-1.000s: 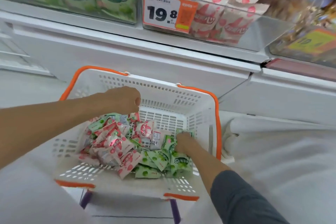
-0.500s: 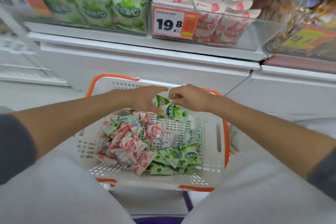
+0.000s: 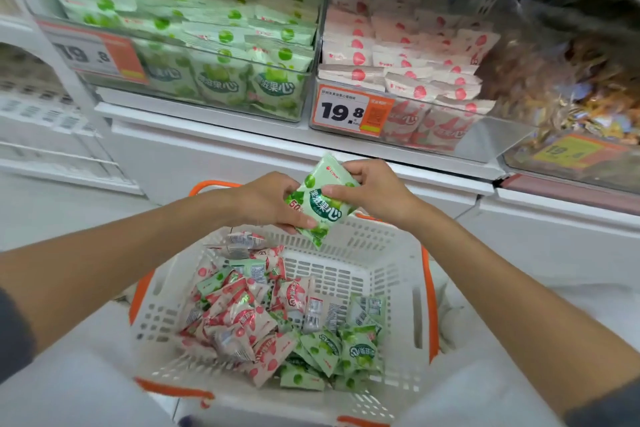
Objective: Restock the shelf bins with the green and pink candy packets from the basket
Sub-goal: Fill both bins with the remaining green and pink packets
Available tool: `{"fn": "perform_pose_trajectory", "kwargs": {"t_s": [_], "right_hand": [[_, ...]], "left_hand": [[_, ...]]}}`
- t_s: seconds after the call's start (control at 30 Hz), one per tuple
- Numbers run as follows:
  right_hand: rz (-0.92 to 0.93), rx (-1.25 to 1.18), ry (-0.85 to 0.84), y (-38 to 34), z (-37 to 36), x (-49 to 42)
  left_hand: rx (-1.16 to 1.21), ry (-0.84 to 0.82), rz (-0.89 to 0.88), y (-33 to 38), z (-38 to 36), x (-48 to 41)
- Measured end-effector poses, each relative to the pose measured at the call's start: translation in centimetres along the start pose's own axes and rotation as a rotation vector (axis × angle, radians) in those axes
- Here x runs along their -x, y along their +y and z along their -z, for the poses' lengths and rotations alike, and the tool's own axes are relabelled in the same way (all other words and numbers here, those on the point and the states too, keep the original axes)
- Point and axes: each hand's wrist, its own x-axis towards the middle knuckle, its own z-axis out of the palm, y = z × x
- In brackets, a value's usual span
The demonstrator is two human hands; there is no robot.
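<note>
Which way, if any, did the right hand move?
Yes: the right hand rose from inside the basket to its far rim, gripping a green packet.

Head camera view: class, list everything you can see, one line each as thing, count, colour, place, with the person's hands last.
Held packet: one, green, above the basket's far rim.
Basket: one, white with orange handles, below the shelf.
Pink basket packets: many, pink, basket's left side.
Green basket packets: many, green, basket's front right.
Green shelf packets: many, green, left clear bin.
Pink shelf packets: many, pink and white, middle clear bin.
Price tags: three, mostly orange, bin fronts.
Left hand: one, grips held packet's lower left.
Right hand: one, pinches its upper right.
</note>
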Motion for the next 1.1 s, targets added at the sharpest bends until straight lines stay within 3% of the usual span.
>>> {"fn": "perform_pose_trajectory", "kwargs": {"t_s": [0.07, 0.17, 0.3, 0.43, 0.5, 0.6, 0.7, 0.83, 1.03, 1.1], "right_hand": [[-0.006, -0.031, 0.081, -0.3, 0.1, -0.8], [-0.039, -0.262, 0.247, -0.4, -0.4, -1.8], [-0.065, -0.289, 0.117, -2.2, -1.5, -2.2], [0.062, -0.244, 0.184, -7.9, -2.2, -3.5], [0.120, -0.238, 0.219, -11.6, -2.5, -4.7], [0.223, -0.168, 0.296, -17.0, -2.5, -8.1], [0.265, -0.098, 0.368, -21.2, -3.6, -14.2], [0.250, 0.033, 0.466, -24.2, -5.7, -23.7], [0.234, 0.427, 0.608, -26.5, -7.8, -34.4], [0.237, 0.405, 0.582, -26.6, -9.1, -35.2]], "left_hand": [[0.010, 0.051, -0.017, 0.2, 0.6, -0.1], [0.109, 0.219, -0.055, 0.4, 1.8, -0.2], [0.180, 0.341, -0.094, 1.1, 3.6, 0.6], [0.280, 0.417, -0.243, 3.5, 6.9, 3.1], [0.267, 0.551, -0.323, 4.6, 9.4, 4.4], [0.040, 0.951, -0.425, 5.3, 14.5, 5.6], [-0.473, 1.225, -0.377, 4.5, 20.1, 5.7], [-0.911, 1.225, -0.147, 2.5, 24.9, 4.3], [-0.894, 1.323, -0.242, 0.6, 25.8, 2.7], [-0.907, 1.361, -0.254, 0.4, 25.7, 2.5]]}}
